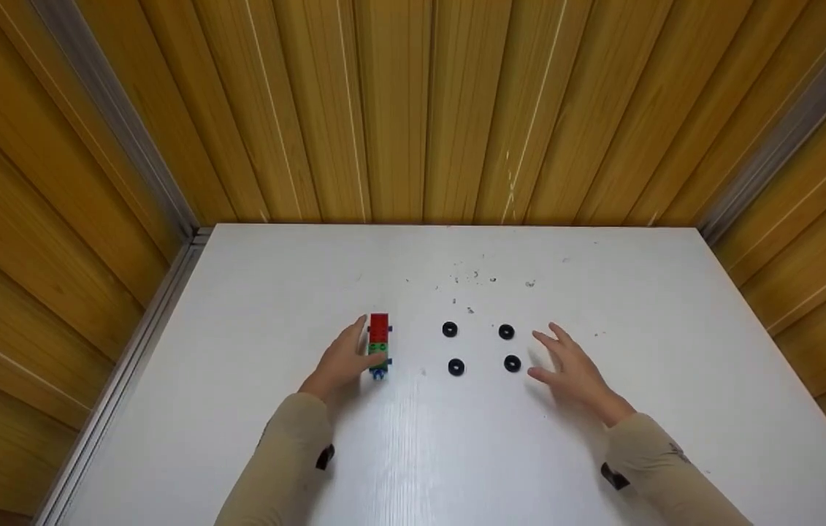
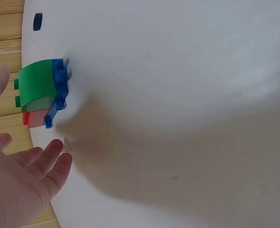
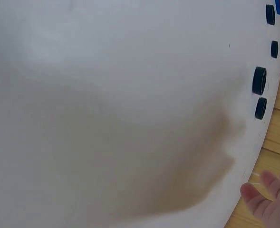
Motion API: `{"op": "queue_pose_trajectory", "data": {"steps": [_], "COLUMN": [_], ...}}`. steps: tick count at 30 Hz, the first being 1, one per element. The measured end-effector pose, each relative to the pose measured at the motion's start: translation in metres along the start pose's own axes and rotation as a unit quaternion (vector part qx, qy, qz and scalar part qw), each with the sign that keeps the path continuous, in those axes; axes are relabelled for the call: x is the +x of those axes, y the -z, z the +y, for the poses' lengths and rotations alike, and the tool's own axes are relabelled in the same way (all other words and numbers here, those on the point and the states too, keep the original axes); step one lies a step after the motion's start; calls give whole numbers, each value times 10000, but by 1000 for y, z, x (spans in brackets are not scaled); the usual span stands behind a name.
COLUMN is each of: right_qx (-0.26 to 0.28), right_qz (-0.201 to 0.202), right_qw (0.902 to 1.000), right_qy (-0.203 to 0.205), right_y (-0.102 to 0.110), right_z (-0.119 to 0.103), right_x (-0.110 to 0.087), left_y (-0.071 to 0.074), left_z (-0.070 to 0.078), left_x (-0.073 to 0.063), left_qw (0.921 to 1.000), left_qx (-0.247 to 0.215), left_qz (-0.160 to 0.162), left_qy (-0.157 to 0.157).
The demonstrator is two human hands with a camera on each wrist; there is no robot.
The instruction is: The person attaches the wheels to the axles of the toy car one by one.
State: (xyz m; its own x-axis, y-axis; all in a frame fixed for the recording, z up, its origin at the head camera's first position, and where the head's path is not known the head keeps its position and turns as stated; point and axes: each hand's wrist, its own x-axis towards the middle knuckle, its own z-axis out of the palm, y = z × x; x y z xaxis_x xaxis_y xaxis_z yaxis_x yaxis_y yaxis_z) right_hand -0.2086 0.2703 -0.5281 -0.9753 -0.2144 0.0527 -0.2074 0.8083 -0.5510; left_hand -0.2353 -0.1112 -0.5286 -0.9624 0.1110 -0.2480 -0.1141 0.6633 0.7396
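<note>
A toy vehicle of building blocks [image 1: 379, 329], red and green over a blue base, stands left of the table's middle. My left hand [image 1: 340, 363] is beside it, thumb stretched over its green part; in the left wrist view the fingers [image 2: 49, 164] are spread, with a gap to the green block [image 2: 37, 85]. Black toy wheels lie flat to the right: two at the left, [image 1: 450, 329] and a wheel [image 1: 456, 367] nearer me, then a far right wheel [image 1: 506, 332] and a near right wheel [image 1: 512, 363]. Just right of these hovers my right hand [image 1: 572, 372], fingers spread, holding nothing.
The white table [image 1: 237, 307] has dark specks and scuffs [image 1: 476, 276] beyond the wheels. Yellow wood-patterned panels [image 1: 398, 109] rise behind its far edge and at both sides. A metal rail [image 1: 120, 372] runs along the left edge.
</note>
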Motion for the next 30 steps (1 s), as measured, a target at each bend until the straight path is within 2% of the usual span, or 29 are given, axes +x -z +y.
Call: {"op": "queue_pose_trajectory", "data": {"steps": [6, 12, 15, 21, 30], "right_qx": [701, 1135, 1189, 1187, 777], "right_qz": [-134, -377, -377, -227, -236], "right_qw": [9972, 9909, 9896, 9906, 9948], "right_qy": [-215, -619, -720, -640, -621], "right_y": [-12, -22, -26, -31, -36], "right_z": [-7, -9, -9, -12, -12], "right_x": [5, 9, 12, 16, 19], "left_y": [-9, -17, -19, -22, -23], "left_z": [2, 4, 3, 0, 0], "left_x": [2, 4, 5, 7, 7], "left_qw": [9998, 9995, 9990, 9972, 9983], "left_qx": [61, 231, 404, 698, 466], "left_qz": [35, 127, 180, 245, 338], "left_qy": [-202, -164, -70, -88, -74]}}
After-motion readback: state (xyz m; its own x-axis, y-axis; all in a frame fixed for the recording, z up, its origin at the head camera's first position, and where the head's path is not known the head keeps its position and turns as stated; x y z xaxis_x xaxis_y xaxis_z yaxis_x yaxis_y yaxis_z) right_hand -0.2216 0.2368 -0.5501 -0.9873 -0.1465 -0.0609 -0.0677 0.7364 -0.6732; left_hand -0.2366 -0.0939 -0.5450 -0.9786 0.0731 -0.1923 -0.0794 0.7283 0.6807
